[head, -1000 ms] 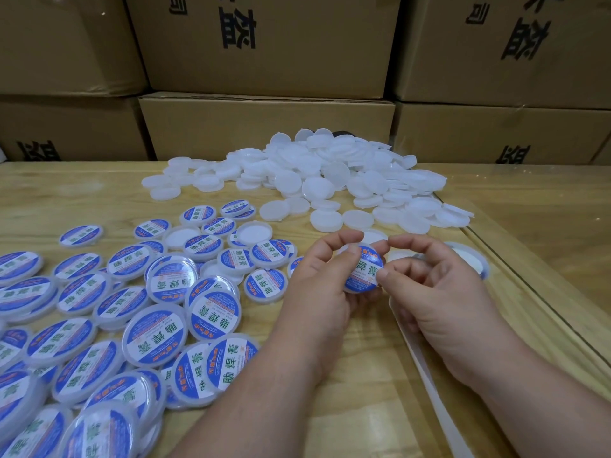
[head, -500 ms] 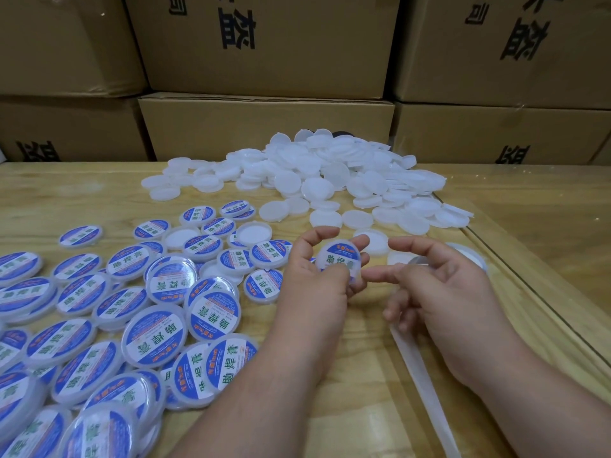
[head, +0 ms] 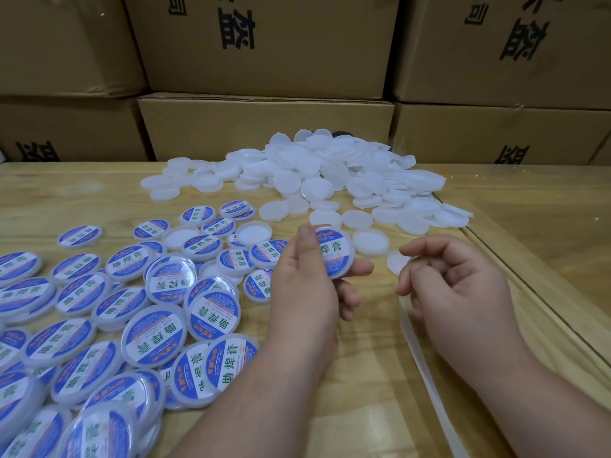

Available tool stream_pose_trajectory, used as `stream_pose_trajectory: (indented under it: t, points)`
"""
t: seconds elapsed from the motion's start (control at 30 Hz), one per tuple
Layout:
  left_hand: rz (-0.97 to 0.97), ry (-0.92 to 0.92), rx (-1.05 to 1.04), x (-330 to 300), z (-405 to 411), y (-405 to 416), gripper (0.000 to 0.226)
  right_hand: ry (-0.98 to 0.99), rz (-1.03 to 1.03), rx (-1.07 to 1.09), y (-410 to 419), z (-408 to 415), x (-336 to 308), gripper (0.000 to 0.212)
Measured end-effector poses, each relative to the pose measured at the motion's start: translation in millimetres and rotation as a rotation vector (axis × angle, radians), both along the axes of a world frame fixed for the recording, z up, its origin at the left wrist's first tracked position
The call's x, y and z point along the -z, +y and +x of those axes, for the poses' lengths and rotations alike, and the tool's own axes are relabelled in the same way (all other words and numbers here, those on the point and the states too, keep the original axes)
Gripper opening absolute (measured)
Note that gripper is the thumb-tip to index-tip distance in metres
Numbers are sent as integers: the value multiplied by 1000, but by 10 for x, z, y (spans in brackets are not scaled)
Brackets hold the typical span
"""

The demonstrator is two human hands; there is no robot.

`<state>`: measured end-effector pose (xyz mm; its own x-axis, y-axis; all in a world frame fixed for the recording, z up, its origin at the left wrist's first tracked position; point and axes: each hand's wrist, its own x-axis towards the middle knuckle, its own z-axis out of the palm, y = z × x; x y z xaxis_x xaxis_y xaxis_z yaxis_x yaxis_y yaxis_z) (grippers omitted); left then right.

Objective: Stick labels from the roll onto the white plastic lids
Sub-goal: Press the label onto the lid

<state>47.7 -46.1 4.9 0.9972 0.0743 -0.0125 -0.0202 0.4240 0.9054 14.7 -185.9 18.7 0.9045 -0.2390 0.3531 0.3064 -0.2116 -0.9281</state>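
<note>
While our left hand point(head: 307, 285) pinches the labelled lid point(head: 334, 252) upright above the surface point(head: 363, 375) (thumb hiding its left edge), our right hand point(head: 453, 285) hangs loosely curled nearby, gripping nothing.

The lid point(head: 334, 252) held up by the left hand point(head: 307, 285) is white with a round label: a blue ring at the edge, a white band across the middle carrying green characters, and small orange print near the top. The labelled lids point(head: 155, 335) spread on the left show the same blue, white, green and orange pattern. The pile of plain lids point(head: 327, 173) farther back is milky white with no print. The table point(head: 363, 375) is pale yellow wood with a light grain. The cardboard boxes point(head: 264, 127) behind are brown with black printed characters. The backing strip point(head: 426, 371) under the right hand point(head: 463, 292) is translucent whitish.
</note>
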Motion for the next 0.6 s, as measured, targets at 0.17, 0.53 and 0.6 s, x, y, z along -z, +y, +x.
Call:
stream_pose_trajectory:
  t: [0.17, 0.53, 0.6]
  points:
    - [-8, -3, -18, 15, 0, -19, 18, 0, -7, 6, 10, -10, -6, 31]
    - [-240, 3, -249, -93, -12, 41, 69, 24, -65, 8, -20, 9, 33, 41]
    - [-190, -18, -274, -89, -26, 72, 62, 33, -71, 10, -15, 16, 39, 38]
